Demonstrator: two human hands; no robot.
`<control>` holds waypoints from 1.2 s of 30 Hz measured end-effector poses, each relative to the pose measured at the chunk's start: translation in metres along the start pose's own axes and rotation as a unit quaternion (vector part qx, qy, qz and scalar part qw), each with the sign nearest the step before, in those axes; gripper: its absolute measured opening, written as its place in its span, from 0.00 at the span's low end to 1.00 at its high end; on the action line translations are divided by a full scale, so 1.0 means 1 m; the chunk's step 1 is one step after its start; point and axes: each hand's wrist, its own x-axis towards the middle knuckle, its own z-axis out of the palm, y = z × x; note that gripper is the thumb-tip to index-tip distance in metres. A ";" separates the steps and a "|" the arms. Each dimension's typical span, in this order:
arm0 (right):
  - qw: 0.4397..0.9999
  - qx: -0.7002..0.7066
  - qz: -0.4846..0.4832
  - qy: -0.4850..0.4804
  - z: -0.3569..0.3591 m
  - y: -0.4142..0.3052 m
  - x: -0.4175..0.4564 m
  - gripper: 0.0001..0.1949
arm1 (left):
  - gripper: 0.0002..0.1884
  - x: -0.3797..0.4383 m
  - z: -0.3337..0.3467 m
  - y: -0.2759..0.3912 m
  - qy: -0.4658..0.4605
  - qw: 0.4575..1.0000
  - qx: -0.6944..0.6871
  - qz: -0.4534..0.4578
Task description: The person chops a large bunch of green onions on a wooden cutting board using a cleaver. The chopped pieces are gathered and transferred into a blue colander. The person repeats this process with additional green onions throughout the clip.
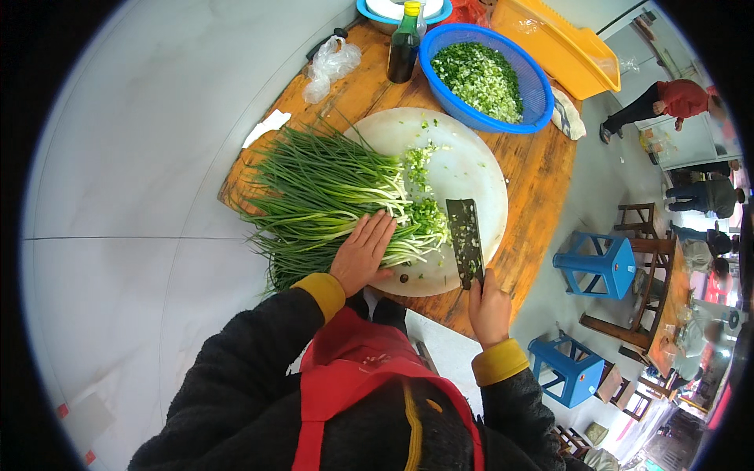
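A large bundle of green onions [318, 194] lies across the left part of a round pale cutting board [471, 165], white ends to the right. My left hand [366, 250] rests on the stalks near those ends, fingers together and flat. In my right hand [490, 307] is the handle of a cleaver [466, 242], whose wide dark blade has onion bits stuck to it and is just right of the cut ends. Chopped green onion [419, 168] forms a loose strip along the ends. Behind the board, a blue plastic colander [545, 109] holds much more chopped onion.
The wooden table [530, 182] also bears a green glass bottle [404, 50], a clear plastic bag [333, 66], a white paper [267, 128], a cloth [566, 115] and a yellow plastic crate [565, 44]. Blue stools [615, 268] are on the right; several people are farther off.
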 end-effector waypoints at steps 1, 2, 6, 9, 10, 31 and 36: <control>1.000 0.000 -0.005 0.010 -0.002 0.001 0.002 0.11 | 0.47 0.003 0.003 -0.003 0.003 1.000 0.017 0.007; 1.000 0.007 0.000 0.013 -0.005 0.001 0.004 0.11 | 0.45 0.005 0.005 -0.006 0.004 0.997 0.075 0.024; 0.999 0.002 0.007 0.033 -0.013 0.002 0.006 0.08 | 0.36 0.013 0.013 -0.011 0.023 0.990 0.134 0.038; 0.999 -0.003 -0.007 0.036 -0.009 0.004 0.004 0.07 | 0.34 0.019 0.023 -0.012 0.048 0.976 0.211 0.025; 0.999 -0.001 -0.011 0.035 -0.009 0.004 0.004 0.07 | 0.35 0.022 0.025 -0.011 0.046 0.976 0.214 0.015; 0.986 -0.079 -0.034 -0.142 -0.015 -0.009 0.013 0.11 | 0.26 0.020 0.037 -0.006 0.049 0.988 0.118 0.087; 0.987 -0.127 -0.014 -0.101 0.031 0.003 0.010 0.11 | 0.26 0.022 0.039 -0.004 0.040 0.993 0.083 0.076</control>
